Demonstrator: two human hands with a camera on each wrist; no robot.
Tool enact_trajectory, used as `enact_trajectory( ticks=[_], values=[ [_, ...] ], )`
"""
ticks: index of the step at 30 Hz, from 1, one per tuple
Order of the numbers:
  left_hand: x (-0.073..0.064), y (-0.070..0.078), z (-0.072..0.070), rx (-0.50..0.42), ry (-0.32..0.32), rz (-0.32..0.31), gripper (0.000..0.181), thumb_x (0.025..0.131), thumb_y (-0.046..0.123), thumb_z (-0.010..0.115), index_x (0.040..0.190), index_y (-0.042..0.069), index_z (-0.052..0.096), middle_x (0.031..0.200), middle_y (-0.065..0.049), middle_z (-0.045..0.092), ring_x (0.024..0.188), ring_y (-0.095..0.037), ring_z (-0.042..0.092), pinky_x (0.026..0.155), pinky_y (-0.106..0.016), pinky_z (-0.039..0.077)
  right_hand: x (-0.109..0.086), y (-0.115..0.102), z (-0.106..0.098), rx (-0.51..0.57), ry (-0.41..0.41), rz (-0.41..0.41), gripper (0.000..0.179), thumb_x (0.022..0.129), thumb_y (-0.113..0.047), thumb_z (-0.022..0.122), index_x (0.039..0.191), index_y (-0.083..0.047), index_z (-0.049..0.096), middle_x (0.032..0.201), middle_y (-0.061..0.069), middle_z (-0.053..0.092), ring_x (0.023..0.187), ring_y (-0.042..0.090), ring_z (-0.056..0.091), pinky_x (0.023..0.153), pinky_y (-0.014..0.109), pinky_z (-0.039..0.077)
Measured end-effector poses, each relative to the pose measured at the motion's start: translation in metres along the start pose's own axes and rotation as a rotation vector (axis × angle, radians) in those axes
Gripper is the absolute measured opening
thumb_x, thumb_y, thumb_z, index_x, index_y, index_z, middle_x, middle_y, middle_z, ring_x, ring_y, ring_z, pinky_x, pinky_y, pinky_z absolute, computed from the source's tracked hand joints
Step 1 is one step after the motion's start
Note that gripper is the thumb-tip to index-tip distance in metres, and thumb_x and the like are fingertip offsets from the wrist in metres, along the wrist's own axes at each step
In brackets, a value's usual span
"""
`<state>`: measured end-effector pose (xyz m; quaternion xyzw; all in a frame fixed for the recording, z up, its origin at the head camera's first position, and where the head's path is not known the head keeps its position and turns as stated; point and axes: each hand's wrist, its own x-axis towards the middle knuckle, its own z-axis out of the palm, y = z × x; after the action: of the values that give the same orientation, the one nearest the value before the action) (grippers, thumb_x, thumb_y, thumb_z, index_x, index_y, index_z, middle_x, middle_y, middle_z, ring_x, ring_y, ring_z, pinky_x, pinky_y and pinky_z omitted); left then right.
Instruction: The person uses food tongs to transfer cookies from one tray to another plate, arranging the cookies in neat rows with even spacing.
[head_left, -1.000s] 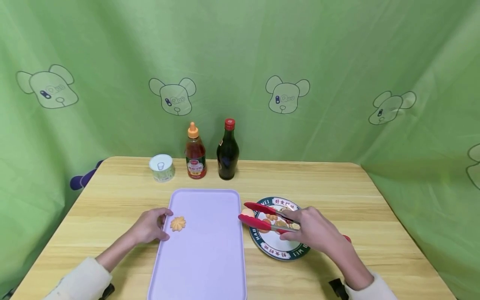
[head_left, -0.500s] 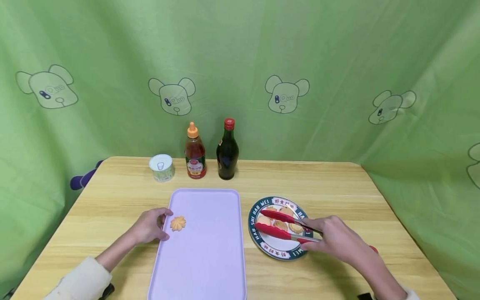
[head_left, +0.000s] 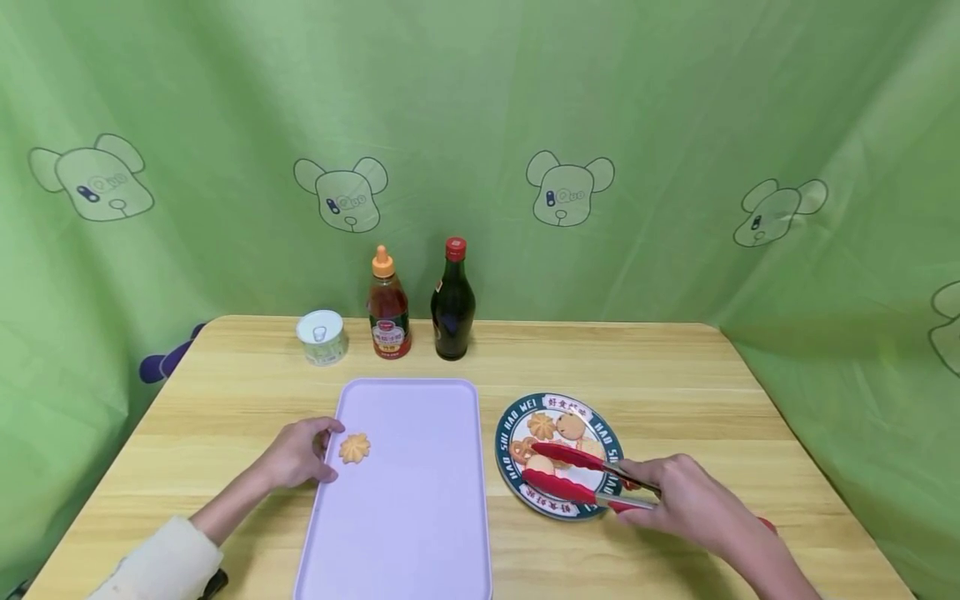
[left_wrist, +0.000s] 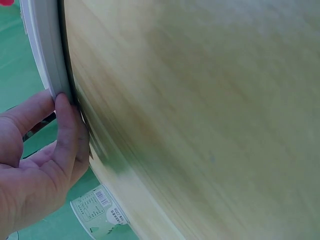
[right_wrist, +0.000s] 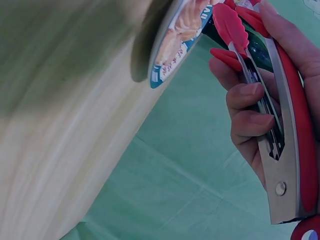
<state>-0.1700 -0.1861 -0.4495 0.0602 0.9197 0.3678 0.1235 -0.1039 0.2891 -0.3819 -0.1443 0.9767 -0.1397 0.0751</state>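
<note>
My left hand [head_left: 296, 454] pinches the left rim of a lilac tray [head_left: 401, 525]; in the left wrist view, thumb and fingertips meet on the tray's edge [left_wrist: 47, 55]. One flower-shaped cookie [head_left: 355, 448] lies on the tray close to that hand. My right hand [head_left: 678, 500] grips red-tipped metal tongs [head_left: 558, 486], fingers curled round the handles in the right wrist view. The tong tips stand apart over a green-rimmed plate [head_left: 504, 457]. Several cookies lie there, including a flower-shaped one [head_left: 541, 426] and a round one [head_left: 540, 467] beside the tips. Whether the tips touch any cookie, I cannot tell.
Behind the tray stand a tin can [head_left: 322, 337], a sauce bottle with an orange cap [head_left: 389, 317] and a dark bottle with a red cap [head_left: 453, 308]. A green curtain [head_left: 645, 275] hangs behind the wooden table [head_left: 690, 392].
The right hand has drawn the tongs rightward and toward me, from the plate's left edge to over its cookies. A pale round cookie at the tips is now on the plate. The left hand stays put.
</note>
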Motion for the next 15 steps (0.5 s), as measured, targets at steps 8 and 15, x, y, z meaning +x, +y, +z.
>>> enact_trajectory(
  ticks=[8, 15],
  values=[
    [0.0005, -0.0006, 0.0002, -0.004, 0.000, 0.003, 0.067, 0.059, -0.003, 0.081, 0.121, -0.004, 0.056, 0.090, -0.010, 0.056, 0.072, -0.018, 0.050, 0.056, -0.026, 0.047, -0.0043, 0.0014, 0.0080, 0.022, -0.037, 0.061, 0.067, 0.064, -0.046, 0.082, 0.118, -0.008, 0.067, 0.091, 0.000, 0.068, 0.068, 0.010, 0.048, 0.049, 0.018, 0.034],
    [0.0009, -0.0014, 0.0006, -0.004, 0.000, 0.005, 0.068, 0.059, -0.003, 0.081, 0.121, -0.004, 0.056, 0.090, -0.010, 0.056, 0.072, -0.018, 0.050, 0.057, -0.026, 0.047, -0.0045, 0.0032, 0.0091, 0.021, -0.045, 0.084, 0.068, 0.062, -0.045, 0.083, 0.118, -0.008, 0.067, 0.097, 0.004, 0.070, 0.072, 0.011, 0.050, 0.050, 0.019, 0.033]
  ],
)
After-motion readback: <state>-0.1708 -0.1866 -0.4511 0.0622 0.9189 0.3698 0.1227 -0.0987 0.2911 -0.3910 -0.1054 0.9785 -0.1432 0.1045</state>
